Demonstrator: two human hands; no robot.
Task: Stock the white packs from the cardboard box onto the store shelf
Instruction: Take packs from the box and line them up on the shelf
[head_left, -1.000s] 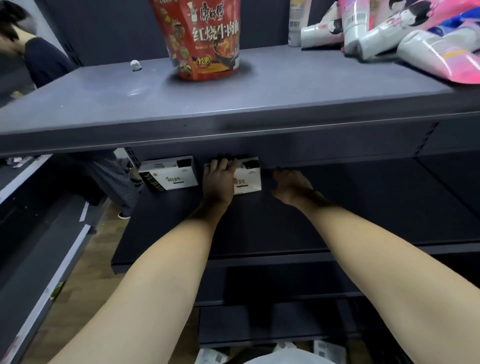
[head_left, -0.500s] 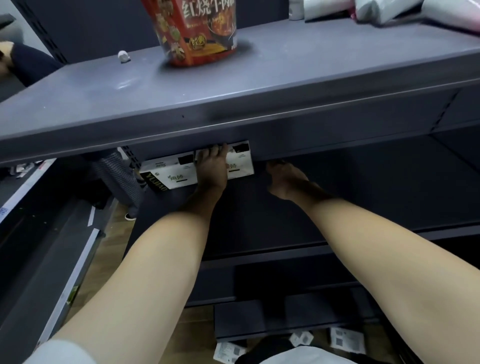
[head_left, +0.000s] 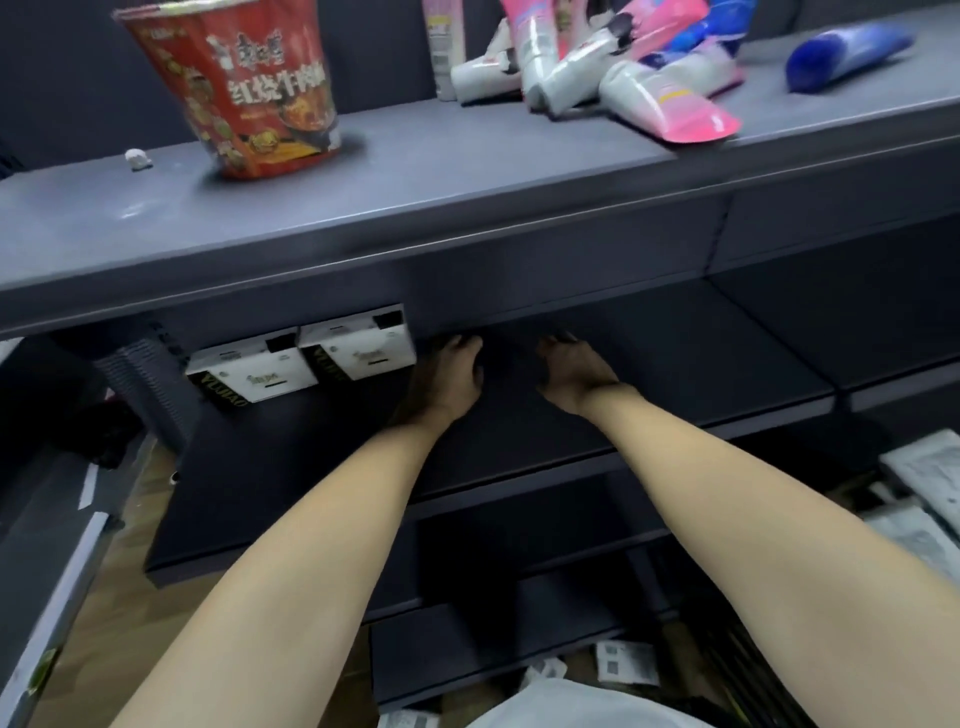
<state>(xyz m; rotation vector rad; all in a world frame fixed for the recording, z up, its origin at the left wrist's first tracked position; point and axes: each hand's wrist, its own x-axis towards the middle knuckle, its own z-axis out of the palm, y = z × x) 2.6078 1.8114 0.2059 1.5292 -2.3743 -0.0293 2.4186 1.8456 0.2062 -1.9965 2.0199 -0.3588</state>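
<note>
While both arms reach under the upper shelf (head_left: 467, 171), the left hand (head_left: 449, 376) and right hand (head_left: 571, 374) rest on the dark lower shelf (head_left: 649, 364), fingers loosely spread, holding nothing. Two white packs (head_left: 306, 358) sit side by side at the far left, just left of the left hand.

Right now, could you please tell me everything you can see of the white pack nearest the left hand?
The white pack is a flat rectangular carton, cardboard by its look, with a black patch at its top right corner, small dark print on its face and a dark side bearing yellowish letters. It lies on the lower shelf, far back, beside a second white pack. The left hand is just right of it, not gripping it.
</note>
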